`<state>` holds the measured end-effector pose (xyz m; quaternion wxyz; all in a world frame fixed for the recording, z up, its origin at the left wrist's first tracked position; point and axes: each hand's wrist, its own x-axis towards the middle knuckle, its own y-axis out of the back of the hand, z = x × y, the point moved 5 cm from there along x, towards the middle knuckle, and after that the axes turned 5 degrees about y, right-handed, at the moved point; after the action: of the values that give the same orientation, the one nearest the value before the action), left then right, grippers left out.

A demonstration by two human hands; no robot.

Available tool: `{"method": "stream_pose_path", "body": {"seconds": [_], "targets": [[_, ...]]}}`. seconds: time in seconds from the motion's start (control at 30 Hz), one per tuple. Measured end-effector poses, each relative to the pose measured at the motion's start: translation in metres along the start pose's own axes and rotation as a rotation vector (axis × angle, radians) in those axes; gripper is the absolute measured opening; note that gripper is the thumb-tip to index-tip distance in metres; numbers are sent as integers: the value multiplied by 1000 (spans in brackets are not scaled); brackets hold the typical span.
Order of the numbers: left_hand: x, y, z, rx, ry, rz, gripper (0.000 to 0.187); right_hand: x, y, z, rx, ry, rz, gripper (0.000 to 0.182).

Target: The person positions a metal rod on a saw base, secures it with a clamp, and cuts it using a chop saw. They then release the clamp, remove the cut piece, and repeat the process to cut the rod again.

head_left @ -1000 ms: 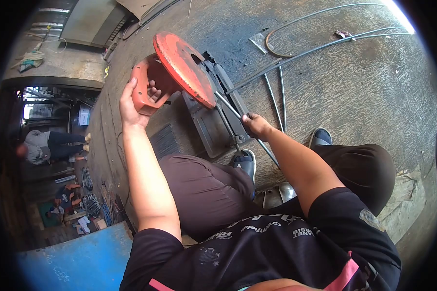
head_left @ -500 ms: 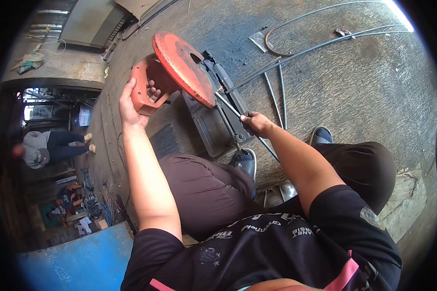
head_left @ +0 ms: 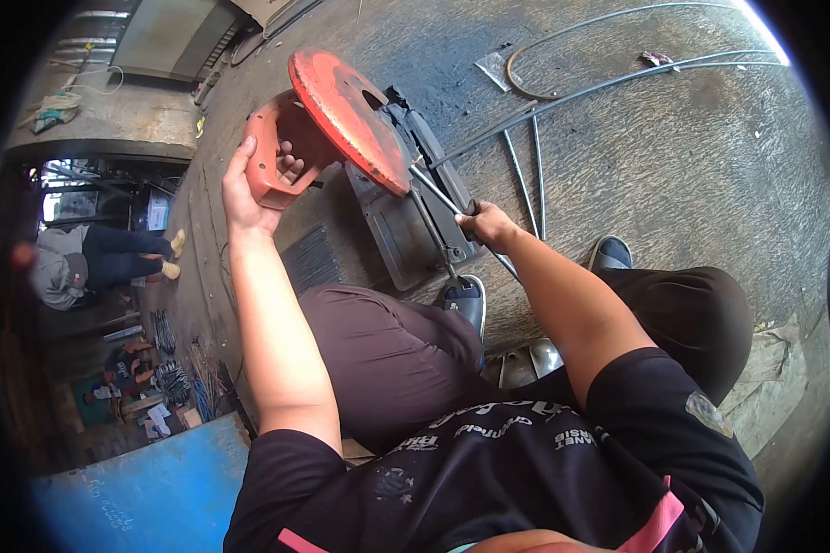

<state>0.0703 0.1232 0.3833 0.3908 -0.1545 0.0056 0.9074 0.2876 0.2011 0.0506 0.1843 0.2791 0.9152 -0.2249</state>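
My left hand (head_left: 256, 189) is closed around the red D-shaped handle (head_left: 265, 157) of a cut-off saw. The saw's round red guard (head_left: 346, 115) hides most of the blade and stands over a dark metal base (head_left: 401, 235). A thin metal rod (head_left: 441, 192) runs from the guard's lower edge down to the right, and my right hand (head_left: 489, 226) is wrapped around it beside the base. Where the rod meets the blade is hidden by the guard.
Long bent metal rods (head_left: 609, 88) lie on the floor at the upper right, with two thinner rods (head_left: 528, 180) below. A standing person (head_left: 111, 263) and another person lower down are at the left. A blue panel (head_left: 148, 493) is at the lower left.
The whole view has shifted slightly, and the standing person on the left appears a little lower. Both my hands keep their holds, with the right a little higher in view.
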Motion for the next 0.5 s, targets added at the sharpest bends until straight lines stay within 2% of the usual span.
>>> {"method": "stream_pose_path", "body": {"seconds": [0.5], "targets": [[-1, -2, 1, 24, 2, -13, 49, 5, 4, 3, -127, 24, 136, 31]]}}
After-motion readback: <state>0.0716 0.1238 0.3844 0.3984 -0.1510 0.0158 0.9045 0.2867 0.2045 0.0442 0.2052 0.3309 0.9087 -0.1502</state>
